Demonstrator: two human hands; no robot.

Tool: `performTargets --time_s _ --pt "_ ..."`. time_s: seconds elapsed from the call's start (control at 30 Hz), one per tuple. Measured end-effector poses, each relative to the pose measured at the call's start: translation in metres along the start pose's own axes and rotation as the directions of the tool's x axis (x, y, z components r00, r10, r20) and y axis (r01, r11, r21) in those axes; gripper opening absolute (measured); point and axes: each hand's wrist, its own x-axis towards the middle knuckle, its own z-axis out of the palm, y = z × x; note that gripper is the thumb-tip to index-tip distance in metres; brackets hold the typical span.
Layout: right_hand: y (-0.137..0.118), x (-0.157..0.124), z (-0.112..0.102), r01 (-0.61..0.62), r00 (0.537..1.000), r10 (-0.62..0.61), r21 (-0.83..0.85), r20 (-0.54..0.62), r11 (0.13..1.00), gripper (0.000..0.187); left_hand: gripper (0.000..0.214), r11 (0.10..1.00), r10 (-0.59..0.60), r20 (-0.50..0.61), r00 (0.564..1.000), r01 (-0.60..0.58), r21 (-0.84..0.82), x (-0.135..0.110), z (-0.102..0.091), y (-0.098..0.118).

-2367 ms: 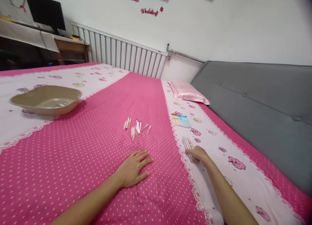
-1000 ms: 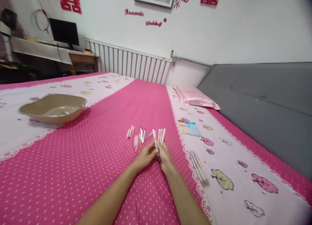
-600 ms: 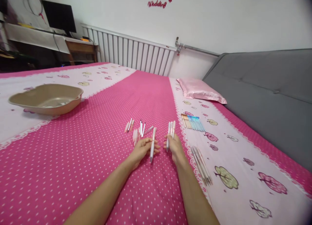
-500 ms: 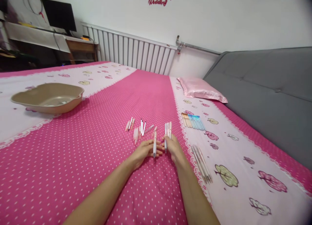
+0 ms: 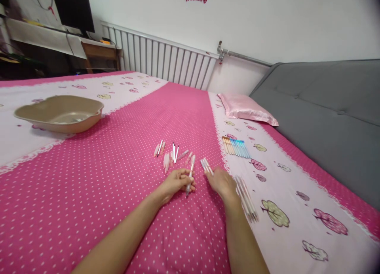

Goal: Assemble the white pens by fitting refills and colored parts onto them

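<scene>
My left hand (image 5: 179, 181) is closed round a pale pink-and-white pen (image 5: 190, 175), its dark tip pointing down toward me. My right hand (image 5: 222, 182), palm down, grips a few similar pale pens (image 5: 206, 165), whose far ends stick out past the fingers. Just beyond the left hand lie loose pen parts: pink barrel pieces (image 5: 166, 162) and slim white refills (image 5: 174, 152) with dark ends. To the right of my right hand, a row of pale pens (image 5: 247, 201) lies side by side on the bedspread.
A row of orange and blue pens (image 5: 236, 147) lies farther up on the right. At the left stands a beige basin (image 5: 59, 125) with something small inside. A pink pillow (image 5: 245, 110) rests by the grey headboard (image 5: 323, 104). The pink bedspread (image 5: 133, 147) spreads beneath everything.
My right hand has moved right, away from the left, and turned palm down with its pens. My left hand's fingers have closed more round its pen, which now leans to the right.
</scene>
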Motion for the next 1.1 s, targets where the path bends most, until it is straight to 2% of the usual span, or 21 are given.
performTargets --time_s 0.03,0.1,0.13,0.2,0.23,0.3,0.4,0.5,0.57,0.7,0.77,0.97,1.1 --pt "-0.001 -0.001 -0.003 0.017 0.999 -0.016 0.05 -0.033 0.999 0.033 0.04 0.999 0.035 -0.014 0.999 -0.035 0.007 0.0 0.0 0.0" --pt "-0.006 -0.003 -0.007 0.109 0.993 -0.094 0.267 -0.068 0.957 0.034 0.043 0.994 0.109 -0.056 0.992 -0.107 0.035 -0.001 0.001 0.002" --pt "-0.01 -0.005 -0.009 0.153 0.988 -0.149 0.418 -0.043 0.895 0.035 0.044 0.989 0.142 -0.069 0.987 -0.138 0.059 -0.002 0.001 0.003" --pt "-0.02 -0.01 -0.008 0.16 0.958 -0.279 0.695 0.06 0.701 0.037 0.041 0.975 0.193 -0.057 0.979 -0.186 0.119 -0.004 0.001 0.006" --pt "-0.025 -0.012 -0.007 0.133 0.937 -0.333 0.783 0.1 0.608 0.037 0.039 0.968 0.209 -0.036 0.977 -0.201 0.147 -0.005 0.002 0.007" --pt "-0.032 -0.016 -0.004 0.091 0.916 -0.381 0.863 0.122 0.496 0.034 0.035 0.96 0.219 0.005 0.976 -0.217 0.177 -0.007 0.002 0.009" --pt "-0.036 -0.016 0.002 0.049 0.95 -0.3 0.909 0.085 0.414 0.031 0.037 0.959 0.237 -0.028 0.971 -0.229 0.17 -0.006 0.001 0.01" --pt "-0.033 -0.011 0.005 -0.029 0.983 -0.167 0.953 0.083 0.3 0.034 0.045 0.955 0.282 -0.163 0.945 -0.26 0.145 -0.002 -0.001 0.01" --pt "-0.031 -0.007 0.006 -0.063 0.991 -0.103 0.97 0.089 0.234 0.035 0.041 0.946 0.318 -0.255 0.913 -0.287 0.15 0.0 -0.003 0.01" --pt "-0.031 -0.006 0.008 -0.088 0.991 -0.082 0.979 0.105 0.186 0.036 0.032 0.922 0.38 -0.31 0.871 -0.333 0.196 0.001 -0.003 0.011" --pt "-0.032 -0.007 0.009 -0.081 0.99 -0.096 0.978 0.102 0.194 0.038 0.032 0.921 0.383 -0.291 0.877 -0.335 0.201 0.001 -0.003 0.011" --pt "-0.031 -0.006 0.015 0.015 0.997 -0.082 0.956 0.01 0.293 0.036 0.038 0.921 0.358 -0.259 0.897 -0.292 0.259 0.001 -0.004 0.007" --pt "-0.031 -0.005 0.017 0.016 0.996 -0.089 0.959 0.01 0.284 0.034 0.037 0.903 0.381 -0.249 0.89 -0.301 0.306 0.003 -0.008 0.003"
